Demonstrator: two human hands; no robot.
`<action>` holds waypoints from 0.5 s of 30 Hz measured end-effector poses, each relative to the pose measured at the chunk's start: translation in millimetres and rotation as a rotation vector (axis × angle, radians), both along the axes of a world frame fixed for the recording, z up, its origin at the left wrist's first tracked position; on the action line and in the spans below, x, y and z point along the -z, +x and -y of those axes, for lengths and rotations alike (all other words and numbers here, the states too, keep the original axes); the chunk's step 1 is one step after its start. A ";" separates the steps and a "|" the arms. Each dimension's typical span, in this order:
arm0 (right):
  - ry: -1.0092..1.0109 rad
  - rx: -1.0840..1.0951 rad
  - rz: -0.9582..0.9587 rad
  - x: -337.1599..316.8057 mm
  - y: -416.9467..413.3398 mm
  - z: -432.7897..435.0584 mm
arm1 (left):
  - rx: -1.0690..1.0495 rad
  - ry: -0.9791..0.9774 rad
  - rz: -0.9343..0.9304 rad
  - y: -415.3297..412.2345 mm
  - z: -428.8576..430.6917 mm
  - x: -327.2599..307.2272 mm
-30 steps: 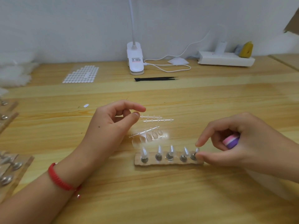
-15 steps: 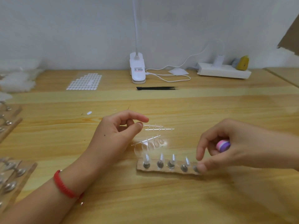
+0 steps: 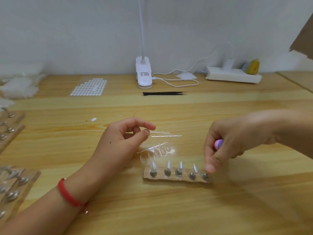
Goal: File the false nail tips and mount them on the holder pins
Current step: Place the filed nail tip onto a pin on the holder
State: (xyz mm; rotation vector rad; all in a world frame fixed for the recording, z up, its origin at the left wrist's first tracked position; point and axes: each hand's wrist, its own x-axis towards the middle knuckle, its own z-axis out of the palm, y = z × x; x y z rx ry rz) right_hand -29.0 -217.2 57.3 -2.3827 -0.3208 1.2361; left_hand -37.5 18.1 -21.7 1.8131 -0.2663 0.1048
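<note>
Right grip (image 3: 233,141) clamps pink file (image 3: 218,143), thumb at holder (image 3: 160,179); left grip (image 3: 122,143) loosely apart.

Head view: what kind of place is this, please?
Probably a nail-craft workbench: a wooden table holds clear nail tips, a holder with five pins, and a clip lamp by the wall.

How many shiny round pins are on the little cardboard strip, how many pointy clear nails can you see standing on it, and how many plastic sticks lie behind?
Round metal pins: 5
Clear nail tips in view: 4 (the right hand hides the last pin's top)
Plastic sticks: 3
Total: 12
</note>
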 end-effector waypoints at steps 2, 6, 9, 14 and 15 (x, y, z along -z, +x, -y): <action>-0.063 -0.039 -0.022 -2.6 4.4 -4.7 | -0.001 0.006 0.000 0.3 -0.2 0.3; -0.130 -0.066 -0.050 -2.8 8.1 -7.0 | -0.004 0.007 0.002 -0.3 0.2 0.3; -0.067 -0.051 0.009 -7.2 10.2 5.3 | 0.005 -0.002 0.001 -0.6 0.7 -0.7; 0.227 0.251 0.448 23.3 21.3 18.4 | -0.005 0.003 -0.004 -1.7 2.2 -2.0; 0.207 0.196 0.618 36.5 21.9 16.0 | -0.006 0.001 -0.002 -2.2 2.2 -2.7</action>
